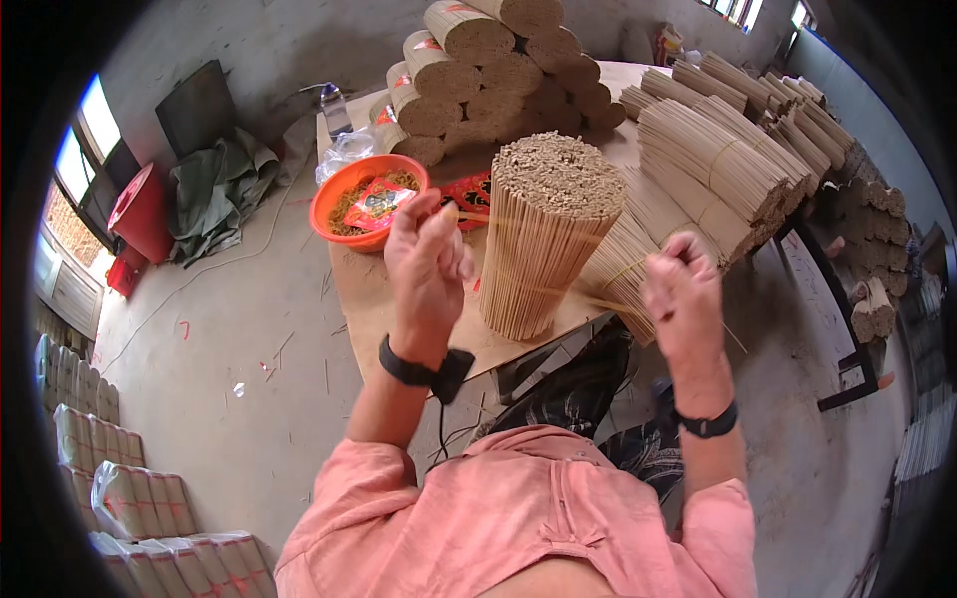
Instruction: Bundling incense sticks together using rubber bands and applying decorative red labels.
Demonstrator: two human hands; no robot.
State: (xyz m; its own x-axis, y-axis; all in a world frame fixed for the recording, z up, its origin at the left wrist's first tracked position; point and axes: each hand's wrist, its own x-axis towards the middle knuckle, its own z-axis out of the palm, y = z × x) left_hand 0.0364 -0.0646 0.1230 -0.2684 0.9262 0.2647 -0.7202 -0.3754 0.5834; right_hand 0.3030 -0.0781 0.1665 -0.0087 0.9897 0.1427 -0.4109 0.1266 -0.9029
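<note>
A thick round bundle of thin sticks (543,244) stands upright on the table's near edge, between my hands. My left hand (427,259) is raised at its left side with the fingers pinched; a thin tan rubber band (480,214) appears to stretch from the fingertips toward the bundle's top. On the other side, my right hand (686,299) is closed with curled fingers, apart from the bundle. What it grips, if anything, cannot be made out. Beside the upright bundle lies a looser stick bundle (620,267) with a yellow band around it.
An orange bowl (321,211) of rubber bands and a red packet stands left on the table (374,309). Stacked stick bundles (464,75) rise behind; more bundles (713,159) lie at right. Wrapped packs (150,503) line the floor at lower left.
</note>
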